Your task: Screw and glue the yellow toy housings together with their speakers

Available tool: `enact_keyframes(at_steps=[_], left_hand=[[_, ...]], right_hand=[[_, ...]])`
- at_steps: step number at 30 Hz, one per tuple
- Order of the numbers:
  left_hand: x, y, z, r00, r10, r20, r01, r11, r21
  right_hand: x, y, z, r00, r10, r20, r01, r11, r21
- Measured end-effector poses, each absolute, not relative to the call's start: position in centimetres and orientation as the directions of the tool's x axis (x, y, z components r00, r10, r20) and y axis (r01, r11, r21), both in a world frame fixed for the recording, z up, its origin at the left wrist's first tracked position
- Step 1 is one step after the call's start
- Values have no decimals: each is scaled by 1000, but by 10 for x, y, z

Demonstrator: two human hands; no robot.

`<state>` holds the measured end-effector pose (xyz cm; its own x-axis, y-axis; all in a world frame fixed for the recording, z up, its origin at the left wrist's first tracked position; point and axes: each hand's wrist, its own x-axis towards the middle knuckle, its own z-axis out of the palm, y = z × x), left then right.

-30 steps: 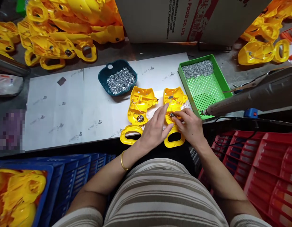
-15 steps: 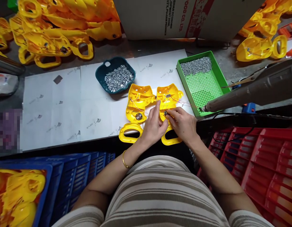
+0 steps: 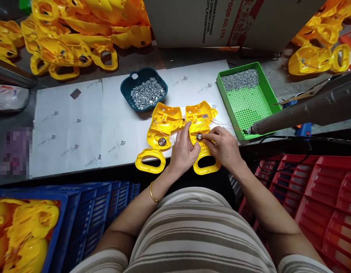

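Two yellow plastic shell halves with looped handles lie open side by side. The left half (image 3: 165,113) has a round speaker (image 3: 162,142) in its lower part and thin wires inside. In the right half (image 3: 196,110), another round speaker (image 3: 199,136) lies flat, and a small circuit board (image 3: 205,116) sits above it with red wires. My right hand (image 3: 225,148) pinches at the right rim of this speaker, thumb and fingertips together. My left hand (image 3: 183,149) rests along the left edge of the right half, fingers stretched and thumb apart, holding nothing.
A dark teal bowl (image 3: 124,91) of small metal parts stands behind the shells. To the right is a green tray (image 3: 222,87) with screws, beside a slanted grey pole (image 3: 300,110). Yellow shells (image 3: 70,45) pile up behind; blue (image 3: 92,208) and red crates (image 3: 312,189) flank me.
The speaker under my right hand has gone from tilted to flat in the right shell. My right fingers have shifted to its right rim. The left shell sits slightly further left.
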<state>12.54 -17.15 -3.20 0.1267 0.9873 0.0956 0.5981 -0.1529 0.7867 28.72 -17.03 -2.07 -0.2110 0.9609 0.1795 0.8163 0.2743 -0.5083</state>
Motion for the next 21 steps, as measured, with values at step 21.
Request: enact_keyframes(at_steps=[21], left_hand=[[128,-146,-24,230,973,-22,559,-113,822]], right_hand=[[283,-172,-33,-27,998,48,834,49,-550]])
